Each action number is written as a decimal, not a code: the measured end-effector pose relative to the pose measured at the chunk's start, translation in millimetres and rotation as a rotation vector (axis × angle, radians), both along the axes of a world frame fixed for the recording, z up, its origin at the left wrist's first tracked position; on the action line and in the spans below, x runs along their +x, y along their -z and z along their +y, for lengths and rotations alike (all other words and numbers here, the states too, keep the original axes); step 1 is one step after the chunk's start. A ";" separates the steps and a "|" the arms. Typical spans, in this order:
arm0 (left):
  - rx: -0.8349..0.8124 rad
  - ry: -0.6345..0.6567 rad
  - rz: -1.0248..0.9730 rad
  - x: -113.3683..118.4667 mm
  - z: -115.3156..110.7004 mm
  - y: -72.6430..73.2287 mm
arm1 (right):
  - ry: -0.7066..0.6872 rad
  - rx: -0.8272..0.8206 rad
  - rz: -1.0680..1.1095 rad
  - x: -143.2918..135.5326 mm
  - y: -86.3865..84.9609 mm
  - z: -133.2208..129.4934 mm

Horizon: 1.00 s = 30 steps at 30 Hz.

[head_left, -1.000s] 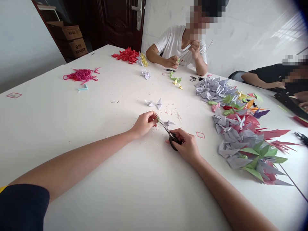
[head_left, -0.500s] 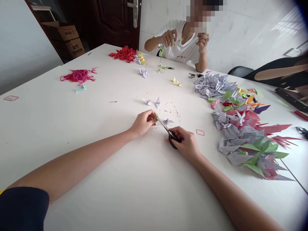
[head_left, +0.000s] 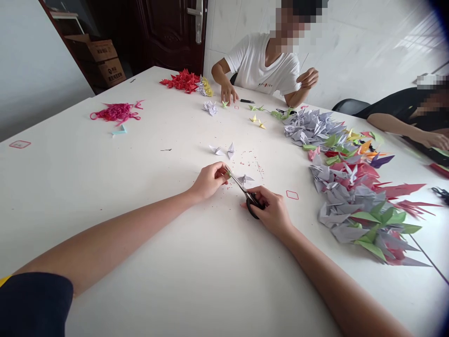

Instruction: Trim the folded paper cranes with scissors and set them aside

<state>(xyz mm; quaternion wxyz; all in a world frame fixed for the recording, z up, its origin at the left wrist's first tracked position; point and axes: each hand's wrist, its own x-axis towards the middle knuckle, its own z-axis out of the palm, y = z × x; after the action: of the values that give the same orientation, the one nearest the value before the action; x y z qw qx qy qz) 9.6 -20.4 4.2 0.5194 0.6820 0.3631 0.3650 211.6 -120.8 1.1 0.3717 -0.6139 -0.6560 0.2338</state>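
Black-handled scissors [head_left: 253, 204] are gripped in my right hand [head_left: 275, 208], their blades pointing up and left. The blade tips meet a tiny green piece [head_left: 228, 173] pinched in the fingers of my left hand [head_left: 210, 180]. Just beyond the blades lies a pale folded paper crane [head_left: 244, 179]. Two more pale cranes, one at the left [head_left: 216, 150] and one at the right [head_left: 230, 150], rest a little farther off, beside small red scraps [head_left: 247, 163].
On the right is a long heap of folded paper [head_left: 336, 187]. Pink strips [head_left: 115, 112], red cranes [head_left: 182, 81] and yellow cranes [head_left: 257, 121] lie farther back on the white table [head_left: 157, 290]. A person in white [head_left: 259, 61] sits opposite; another person sits at the far right.
The person opposite has lowered one hand to the table and moved the other outward; the green string now lies on the table. The person at right is more visible. My hands have barely moved.
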 end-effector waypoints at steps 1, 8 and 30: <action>0.001 -0.001 0.000 0.0 0.0 -0.1 | 0.001 -0.001 0.001 -0.1 -0.2 -0.1; -0.008 -0.002 -0.009 0.2 0.1 -0.4 | 0.002 0.007 0.000 -0.2 0.6 0.1; -0.121 -0.139 -0.187 -2.0 2.1 0.9 | 0.047 0.067 0.045 -0.2 -0.2 -1.0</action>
<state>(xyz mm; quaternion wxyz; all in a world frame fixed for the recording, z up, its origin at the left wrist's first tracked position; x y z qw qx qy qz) 7.6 -18.3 3.3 0.5645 0.5857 0.3810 0.4394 211.4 -121.8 1.2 0.4121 -0.6110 -0.6402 0.2168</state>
